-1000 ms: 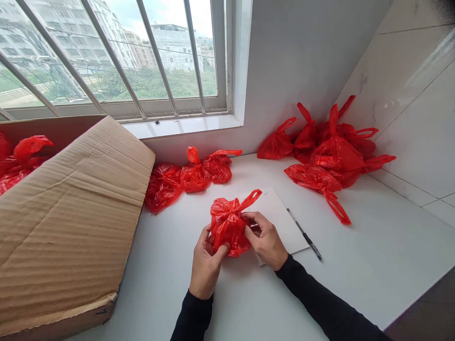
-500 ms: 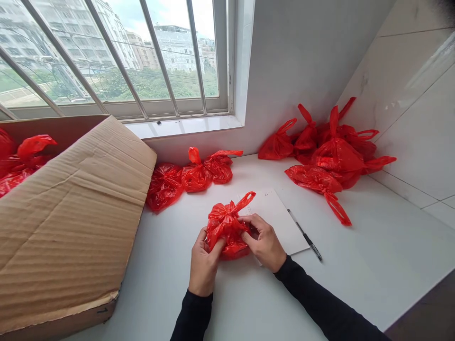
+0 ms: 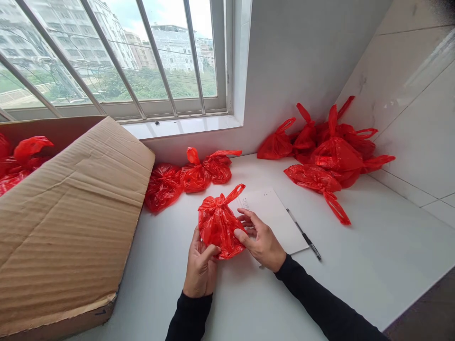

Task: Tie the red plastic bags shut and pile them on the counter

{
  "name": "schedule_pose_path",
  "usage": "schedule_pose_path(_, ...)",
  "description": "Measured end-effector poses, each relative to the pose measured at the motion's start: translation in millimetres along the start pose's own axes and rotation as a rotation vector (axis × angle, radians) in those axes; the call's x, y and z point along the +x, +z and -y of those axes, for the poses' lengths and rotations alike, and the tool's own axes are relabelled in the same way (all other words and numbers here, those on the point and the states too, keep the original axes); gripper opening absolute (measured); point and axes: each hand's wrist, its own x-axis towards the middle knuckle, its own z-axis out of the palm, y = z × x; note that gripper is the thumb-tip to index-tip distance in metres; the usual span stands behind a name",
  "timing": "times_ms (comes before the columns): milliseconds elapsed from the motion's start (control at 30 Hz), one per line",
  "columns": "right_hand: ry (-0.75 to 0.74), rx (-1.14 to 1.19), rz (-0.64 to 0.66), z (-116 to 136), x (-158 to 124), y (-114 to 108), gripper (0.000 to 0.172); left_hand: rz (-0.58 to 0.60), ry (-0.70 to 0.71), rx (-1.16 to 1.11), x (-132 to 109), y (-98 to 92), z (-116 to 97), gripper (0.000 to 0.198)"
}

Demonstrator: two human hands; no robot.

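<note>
A small tied red plastic bag (image 3: 217, 222) rests on the white counter (image 3: 355, 265) in front of me. My left hand (image 3: 199, 267) grips its lower left side with thumb and fingers closed on the plastic. My right hand (image 3: 259, 239) touches its right side with the fingers half spread and loosening. The bag's knotted handles stick up toward the right. Both arms wear black sleeves.
Under my right hand lies a white sheet of paper (image 3: 277, 215) with a black pen (image 3: 304, 234) beside it. Three tied red bags (image 3: 192, 175) sit by the wall; a pile of red bags (image 3: 330, 147) fills the right corner. A cardboard box (image 3: 67, 213) with red bags (image 3: 17, 161) inside stands left.
The bag has shifted a little to the left and turned in my hands. My right fingers have opened away from it while my left hand keeps its grip.
</note>
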Motion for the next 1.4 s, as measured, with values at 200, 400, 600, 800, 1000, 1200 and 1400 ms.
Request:
schedule_pose_path(200,0.182,0.283,0.044,-3,1,-1,0.069,0.032,0.022,-0.03,-4,3.7,-2,0.083)
schedule_pose_path(400,0.294,0.514,0.212,0,4,-2,0.052,0.043,0.012,0.05,-5,4.3,-3,0.073)
schedule_pose_path(600,0.212,0.477,0.113,0,4,-4,0.032,0.03,0.028,0.095,-2,4.4,2,0.062)
schedule_pose_path(800,0.161,0.398,0.084,2,2,-3,0.026,0.062,0.041,0.111,2,-3.2,8,0.063)
schedule_pose_path(1000,0.11,0.331,0.03,3,1,0,0.025,0.005,0.011,0.132,5,-7.6,12,0.058)
schedule_pose_path(1200,0.096,0.351,0.001,1,2,0,0.027,-0.036,-0.078,0.2,7,-9.1,14,0.062)
schedule_pose_path(1400,0.121,0.383,-0.003,1,3,1,0.031,-0.017,-0.093,0.195,7,-7.2,12,0.056)
